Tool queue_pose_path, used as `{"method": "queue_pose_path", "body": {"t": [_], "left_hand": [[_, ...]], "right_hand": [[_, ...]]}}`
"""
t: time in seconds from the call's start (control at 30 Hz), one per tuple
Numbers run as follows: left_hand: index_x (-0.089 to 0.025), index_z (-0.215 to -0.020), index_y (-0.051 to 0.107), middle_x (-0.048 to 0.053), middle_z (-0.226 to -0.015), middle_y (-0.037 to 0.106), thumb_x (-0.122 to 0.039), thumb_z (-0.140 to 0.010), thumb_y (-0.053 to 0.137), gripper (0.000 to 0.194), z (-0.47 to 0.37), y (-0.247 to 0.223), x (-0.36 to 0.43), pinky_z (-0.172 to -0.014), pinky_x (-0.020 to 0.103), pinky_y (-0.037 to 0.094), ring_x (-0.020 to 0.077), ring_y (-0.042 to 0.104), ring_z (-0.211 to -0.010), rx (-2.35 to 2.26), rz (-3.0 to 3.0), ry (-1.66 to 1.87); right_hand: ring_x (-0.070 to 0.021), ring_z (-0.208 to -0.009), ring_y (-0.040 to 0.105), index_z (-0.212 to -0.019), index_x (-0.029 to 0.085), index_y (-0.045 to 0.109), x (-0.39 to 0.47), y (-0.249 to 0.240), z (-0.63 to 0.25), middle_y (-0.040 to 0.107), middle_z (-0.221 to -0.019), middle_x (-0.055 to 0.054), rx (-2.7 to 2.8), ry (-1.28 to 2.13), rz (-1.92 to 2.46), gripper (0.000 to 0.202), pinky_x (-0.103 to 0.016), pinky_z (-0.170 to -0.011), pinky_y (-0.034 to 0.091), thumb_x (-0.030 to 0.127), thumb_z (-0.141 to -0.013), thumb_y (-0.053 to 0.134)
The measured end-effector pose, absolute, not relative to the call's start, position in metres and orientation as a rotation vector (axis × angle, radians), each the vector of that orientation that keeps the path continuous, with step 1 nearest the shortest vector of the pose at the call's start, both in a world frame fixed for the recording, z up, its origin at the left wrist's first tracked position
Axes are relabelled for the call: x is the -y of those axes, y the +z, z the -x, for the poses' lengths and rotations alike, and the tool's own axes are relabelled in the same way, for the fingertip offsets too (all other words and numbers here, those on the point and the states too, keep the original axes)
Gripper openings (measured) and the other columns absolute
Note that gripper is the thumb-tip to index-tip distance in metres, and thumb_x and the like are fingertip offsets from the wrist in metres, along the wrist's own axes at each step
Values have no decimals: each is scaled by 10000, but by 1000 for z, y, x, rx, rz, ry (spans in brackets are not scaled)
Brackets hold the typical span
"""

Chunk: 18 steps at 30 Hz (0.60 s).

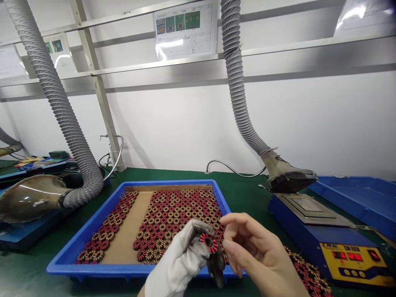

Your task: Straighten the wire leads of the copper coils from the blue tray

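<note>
My left hand (185,255) wears a white glove with dark fingertips. Its fingers are closed on a small round wound coil core (208,243), with red segments around a dark hole. My right hand (250,251) is bare and close to the core's right side. Its fingers are curved, with thumb and forefinger apart and nothing visible between them. Whether its thumb touches the core I cannot tell. Behind both hands, a blue tray (102,270) holds rows of similar red and tan coil cores (182,206) on brown cardboard (125,239).
A blue heated unit (315,235) with a metal top and yellow display panel stands right, below a fume hose nozzle (289,175). More cores (309,274) lie beside it. Another blue tray (359,198) is behind. A second hose (71,123) comes down on the left.
</note>
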<state>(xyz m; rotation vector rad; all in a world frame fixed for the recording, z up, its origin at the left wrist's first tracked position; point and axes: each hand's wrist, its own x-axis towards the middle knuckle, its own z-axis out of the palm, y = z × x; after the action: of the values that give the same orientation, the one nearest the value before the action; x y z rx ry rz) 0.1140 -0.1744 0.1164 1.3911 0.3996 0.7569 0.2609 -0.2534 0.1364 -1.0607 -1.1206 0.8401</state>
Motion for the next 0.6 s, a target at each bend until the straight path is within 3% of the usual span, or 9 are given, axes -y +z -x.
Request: {"method": "queue_pose_path", "body": {"t": [0.1,0.23,0.43,0.6], "left_hand": [[-174,-980,585,29,-841,531,-638,-817,603,492,-113,117,173,-746,321,424,180,499,-785,-411,-1431,752],[-165,-993,580,44,-890,542,-657,-814,592,524,-111,118,171,-770,321,446,192,511,-832,-445,-1513,789],[-188,-955,576,-16,-808,514,-577,-807,670,427,-110,123,177,-671,234,414,114,477,-713,-386,-1461,801],[-176,-918,574,-8,-801,535,-562,-782,706,430,-111,130,180,-669,231,409,116,486,-719,-383,-1456,787]], "right_hand": [[-138,-557,514,-843,220,711,252,136,-260,586,-641,10,1241,782,1134,115,-243,-535,407,332,-844,688],[-169,-615,583,-768,222,734,250,138,-257,665,-686,-18,1350,641,1174,118,-256,-579,439,280,-835,657],[-145,-587,552,-703,206,683,245,137,-255,621,-649,3,1302,739,1163,172,-230,-548,418,295,-847,649],[-145,-586,528,-688,197,615,245,137,-254,585,-633,10,1336,718,1177,211,-240,-558,399,291,-876,614]]}}
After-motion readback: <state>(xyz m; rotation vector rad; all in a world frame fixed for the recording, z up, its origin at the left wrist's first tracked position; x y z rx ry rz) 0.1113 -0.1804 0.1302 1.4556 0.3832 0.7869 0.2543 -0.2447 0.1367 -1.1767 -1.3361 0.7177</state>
